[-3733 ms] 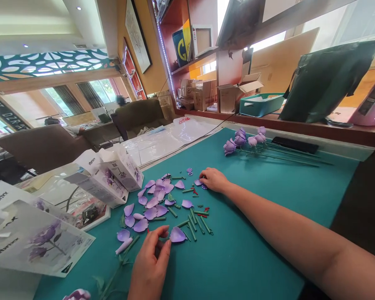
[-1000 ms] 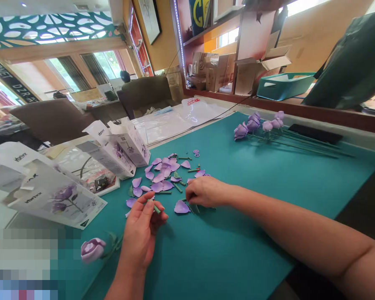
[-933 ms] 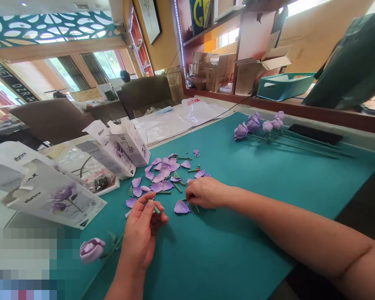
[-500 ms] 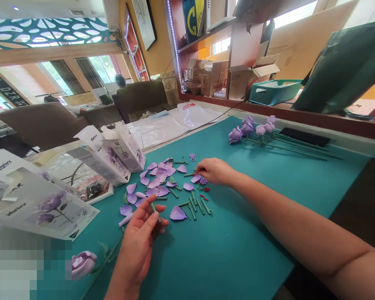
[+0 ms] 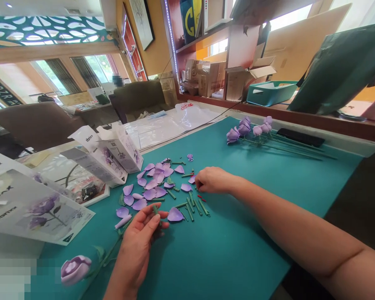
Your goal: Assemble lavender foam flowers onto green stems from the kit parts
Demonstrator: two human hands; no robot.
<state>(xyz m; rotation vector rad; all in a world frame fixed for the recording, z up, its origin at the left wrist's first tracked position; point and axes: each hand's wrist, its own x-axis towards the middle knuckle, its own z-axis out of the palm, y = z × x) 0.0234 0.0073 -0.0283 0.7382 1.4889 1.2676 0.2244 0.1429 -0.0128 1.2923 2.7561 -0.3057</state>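
On the teal mat [image 5: 237, 233] lies a scatter of purple petal pieces [image 5: 150, 183], short green rods [image 5: 195, 207] and small red pins [image 5: 201, 197]. My left hand [image 5: 140, 239] rests palm up near the front and pinches a short green rod [image 5: 155, 209] between thumb and fingers. My right hand [image 5: 211, 180] is curled knuckles up over the small parts at the right edge of the scatter, its fingertips pressed down and hidden. One large purple petal [image 5: 175, 214] lies between the two hands. A finished purple flower [image 5: 75, 268] on a green stem lies at the front left.
A bunch of finished purple flowers [image 5: 246, 129] with long stems lies at the back right beside a black flat object [image 5: 300, 136]. Opened white boxes [image 5: 112, 154] and printed sheets [image 5: 34, 208] crowd the left. Clear plastic bags [image 5: 175, 125] lie behind; a shelf ledge holds a teal tray [image 5: 268, 92].
My right hand went from the green rods near me out to the far small parts, then drew back slightly and curled over them. My left hand kept hold of the green rod.
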